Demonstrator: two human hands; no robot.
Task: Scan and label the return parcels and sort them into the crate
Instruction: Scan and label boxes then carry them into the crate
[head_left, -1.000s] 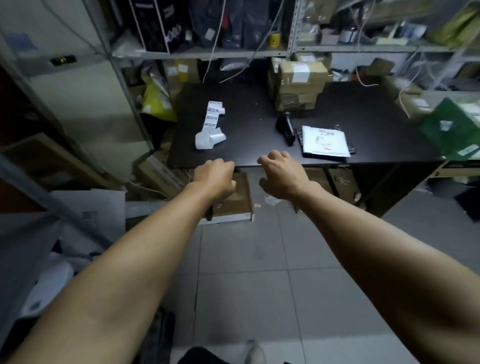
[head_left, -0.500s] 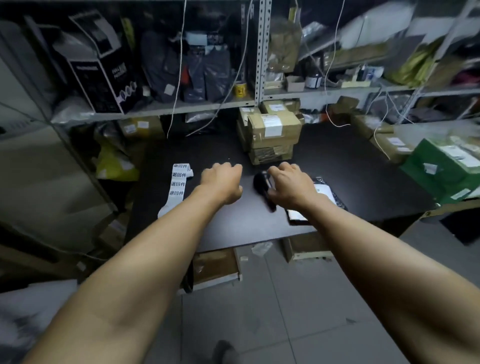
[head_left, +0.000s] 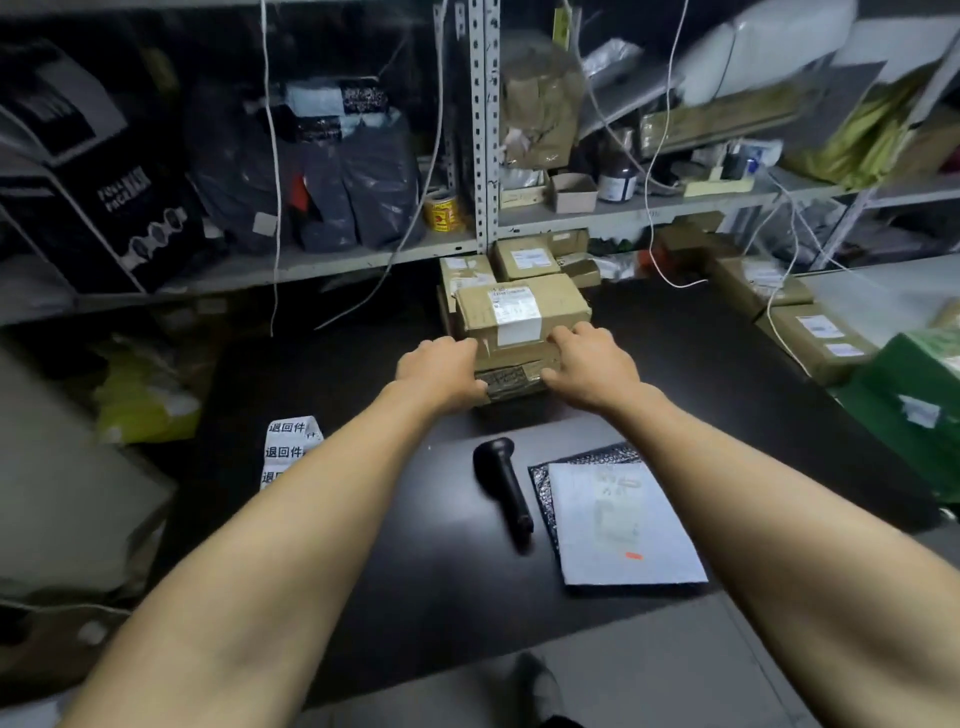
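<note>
Parcels are stacked at the back of the black tabletop (head_left: 363, 545), and we hold the top cardboard parcel (head_left: 519, 312) by its near corners: our left hand (head_left: 441, 371) curls round the left corner, our right hand (head_left: 592, 366) round the right. Nearer to us lie a black scanner (head_left: 501, 486), a white mailer (head_left: 621, 525) just beside it, and a label strip (head_left: 288, 441) partly hidden behind our left forearm.
</note>
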